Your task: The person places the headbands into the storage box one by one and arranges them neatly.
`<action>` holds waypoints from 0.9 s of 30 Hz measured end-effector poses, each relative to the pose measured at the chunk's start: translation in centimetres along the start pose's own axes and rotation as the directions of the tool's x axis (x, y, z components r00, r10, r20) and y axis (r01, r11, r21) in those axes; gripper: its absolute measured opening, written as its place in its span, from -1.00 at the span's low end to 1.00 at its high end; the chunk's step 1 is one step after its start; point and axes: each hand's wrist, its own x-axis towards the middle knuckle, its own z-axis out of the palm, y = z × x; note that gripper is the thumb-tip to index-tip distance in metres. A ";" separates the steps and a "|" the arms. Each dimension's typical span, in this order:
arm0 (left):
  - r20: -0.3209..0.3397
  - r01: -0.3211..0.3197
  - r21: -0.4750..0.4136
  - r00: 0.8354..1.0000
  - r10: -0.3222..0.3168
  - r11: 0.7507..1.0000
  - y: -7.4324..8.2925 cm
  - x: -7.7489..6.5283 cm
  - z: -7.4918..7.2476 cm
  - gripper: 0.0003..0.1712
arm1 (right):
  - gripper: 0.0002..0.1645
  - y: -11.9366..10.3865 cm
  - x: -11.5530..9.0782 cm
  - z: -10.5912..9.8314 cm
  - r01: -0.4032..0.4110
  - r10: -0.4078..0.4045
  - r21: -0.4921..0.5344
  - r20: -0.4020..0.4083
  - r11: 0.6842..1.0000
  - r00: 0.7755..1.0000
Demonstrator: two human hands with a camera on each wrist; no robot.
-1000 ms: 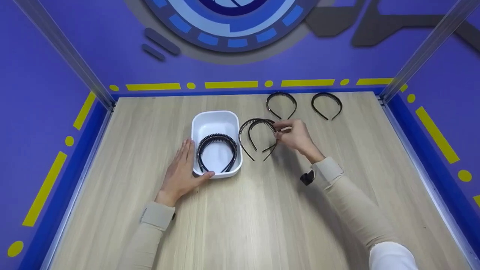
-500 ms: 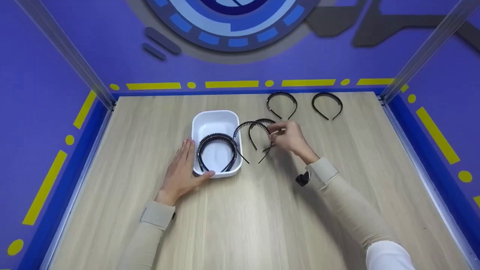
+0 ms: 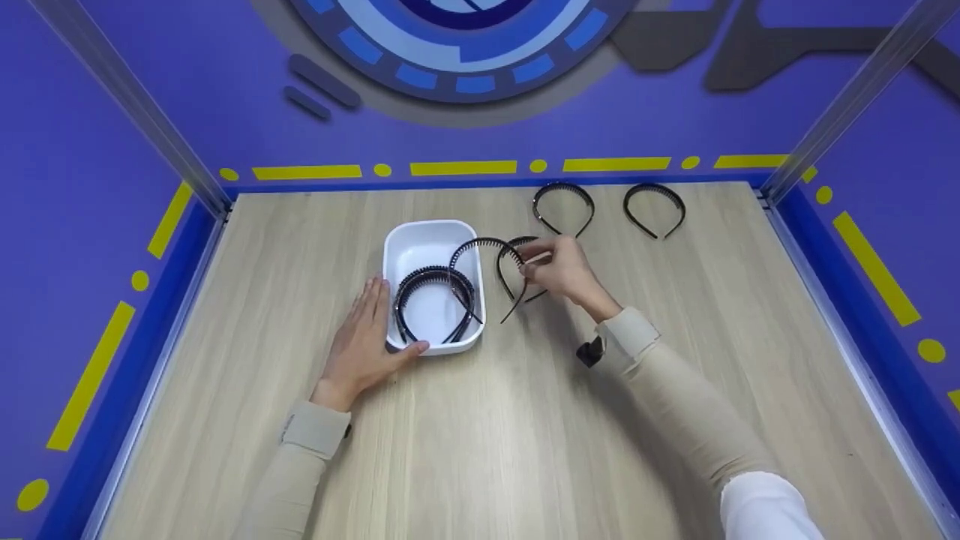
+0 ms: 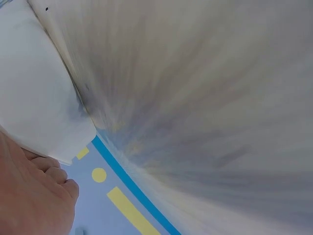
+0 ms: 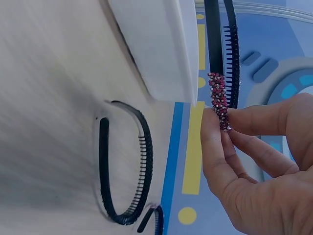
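My right hand [image 3: 566, 274] pinches a dark toothed headband [image 3: 487, 241] by its side, raised so that its left arm overlaps the right rim of a white container [image 3: 409, 238]. Reddish beads [image 5: 218, 93] cover the gripped part in the right wrist view, where thumb and fingertips meet on it. Inside the container, several black headbands [image 3: 406, 294] lie nested at the near end. My left hand [image 3: 364, 352] rests against the container's left side with its fingers straight, the thumb at the near rim. Another headband [image 3: 500, 271] lies on the table, partly hidden behind the right hand.
Two more black headbands, one at back centre-right [image 3: 537, 204] and one farther right [image 3: 628, 214], lie on the wooden table [image 3: 480, 450]. Blue-purple panels [image 3: 465, 142] wall in the back and both sides.
My right hand has carried the pinched headband leftward, away from the one lying on the table and partly over the container. The left hand and container have stayed in place.
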 end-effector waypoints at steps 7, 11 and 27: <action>-0.019 -0.014 0.028 1.000 0.014 1.000 -0.1 0.0 0.0 0.45 | -0.60 -0.4 0.7 1.5 0.026 -0.026 0.003 0.014 1.000 1.000; -0.027 -0.016 0.032 1.000 0.017 0.999 0.0 0.0 0.0 0.46 | -0.60 -0.4 1.1 2.3 0.052 -0.051 -0.036 0.025 0.998 0.998; -0.018 -0.016 0.042 1.000 0.017 0.999 -0.1 0.1 0.1 0.47 | -0.63 -1.7 1.7 5.7 0.048 -0.041 -0.159 0.049 0.986 0.998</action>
